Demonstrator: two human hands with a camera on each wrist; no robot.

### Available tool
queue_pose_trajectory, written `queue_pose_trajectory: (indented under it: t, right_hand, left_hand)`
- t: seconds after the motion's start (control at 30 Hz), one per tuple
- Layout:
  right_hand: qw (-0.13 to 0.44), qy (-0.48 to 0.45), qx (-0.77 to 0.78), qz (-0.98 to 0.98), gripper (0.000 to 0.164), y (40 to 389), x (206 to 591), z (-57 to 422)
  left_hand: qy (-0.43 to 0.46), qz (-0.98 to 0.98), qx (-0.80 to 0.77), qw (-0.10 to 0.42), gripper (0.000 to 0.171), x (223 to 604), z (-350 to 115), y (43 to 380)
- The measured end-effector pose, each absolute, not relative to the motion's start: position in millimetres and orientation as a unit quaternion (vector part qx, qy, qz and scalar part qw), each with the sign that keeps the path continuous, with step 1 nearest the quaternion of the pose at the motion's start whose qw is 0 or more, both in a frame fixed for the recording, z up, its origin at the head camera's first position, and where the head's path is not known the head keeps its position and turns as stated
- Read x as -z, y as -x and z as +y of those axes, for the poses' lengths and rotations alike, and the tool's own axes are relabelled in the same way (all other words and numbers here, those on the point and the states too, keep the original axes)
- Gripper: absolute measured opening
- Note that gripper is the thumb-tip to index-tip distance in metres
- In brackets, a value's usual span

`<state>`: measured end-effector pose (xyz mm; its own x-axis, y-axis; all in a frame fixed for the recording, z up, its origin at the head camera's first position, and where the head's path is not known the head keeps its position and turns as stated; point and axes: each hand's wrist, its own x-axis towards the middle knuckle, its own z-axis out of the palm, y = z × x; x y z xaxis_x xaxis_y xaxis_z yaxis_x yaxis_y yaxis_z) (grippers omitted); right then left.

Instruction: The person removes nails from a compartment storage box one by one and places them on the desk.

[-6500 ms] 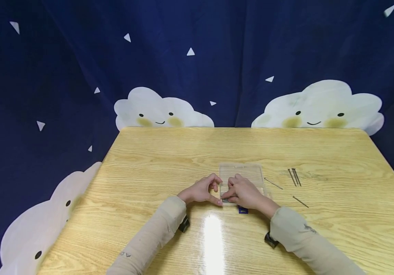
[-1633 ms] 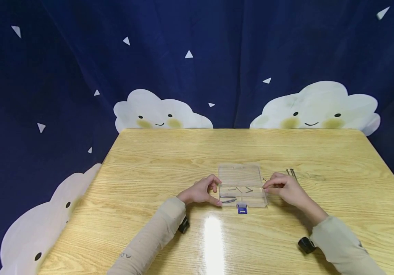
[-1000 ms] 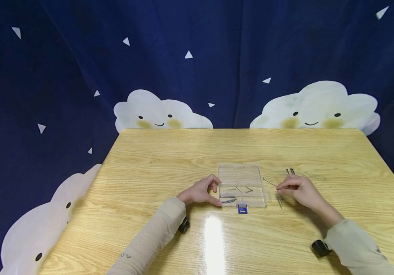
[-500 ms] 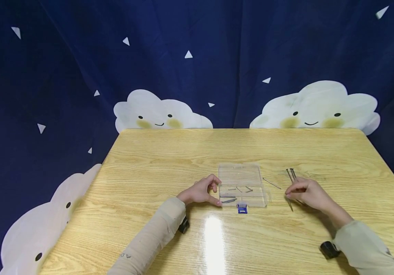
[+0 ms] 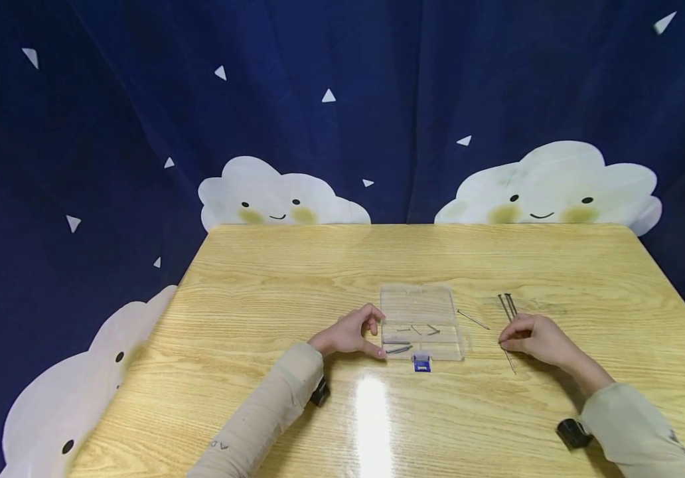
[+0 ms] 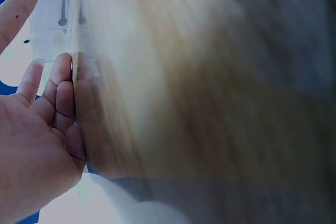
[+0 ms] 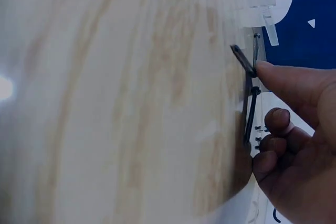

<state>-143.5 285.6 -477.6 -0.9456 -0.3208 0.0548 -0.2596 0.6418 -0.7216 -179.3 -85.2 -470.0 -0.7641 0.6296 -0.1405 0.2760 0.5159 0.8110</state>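
Observation:
In the head view, my left hand point(image 5: 347, 332) grips the left end of a clear plastic box point(image 5: 443, 350), with a finger near its back edge and the thumb at its front corner. The box lies with its lid flipped back and its blue latch point(image 5: 422, 364) toward me. Short and longer nails point(image 5: 398, 349) lie in its compartments. To the right, my right hand point(image 5: 536, 338) pinches a nail point(image 5: 510, 362) between thumb and fingertips, low over the table. Long nails point(image 5: 505, 307) lie just beyond those fingers, partly covered. The right wrist view shows the pinched nail point(image 7: 242, 60) close up at the thumb tip.
A single loose nail point(image 5: 472, 319) lies slanted between the box and my right hand. The wooden table point(image 5: 277, 265) ends at a dark blue curtain point(image 5: 295, 40) with cloud prints. Glare point(image 5: 372, 425) streaks the table's front.
My right hand has moved right from the box's edge to the long nails, carrying a nail. Earlier it was reaching into the box. My left hand stays at the box.

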Motion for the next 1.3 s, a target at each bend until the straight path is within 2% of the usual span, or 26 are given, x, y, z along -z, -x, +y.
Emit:
queue_pose_trajectory:
  t: [0.27,0.9,1.3]
  right_hand:
    - [0.03,0.145,0.394,0.907,0.004,143,469,283]
    - [-0.002,0.211,0.417,0.884,0.007,149,468,248]
    - [-0.001,0.236,0.445,0.864,0.01,156,469,218]
  left_hand:
    - [-0.267,0.845,-0.41,0.216,0.06,469,-85,179]
    - [-0.261,0.847,-0.406,0.22,0.06,469,-85,179]
    - [-0.264,0.847,-0.407,0.218,0.06,468,-86,179]
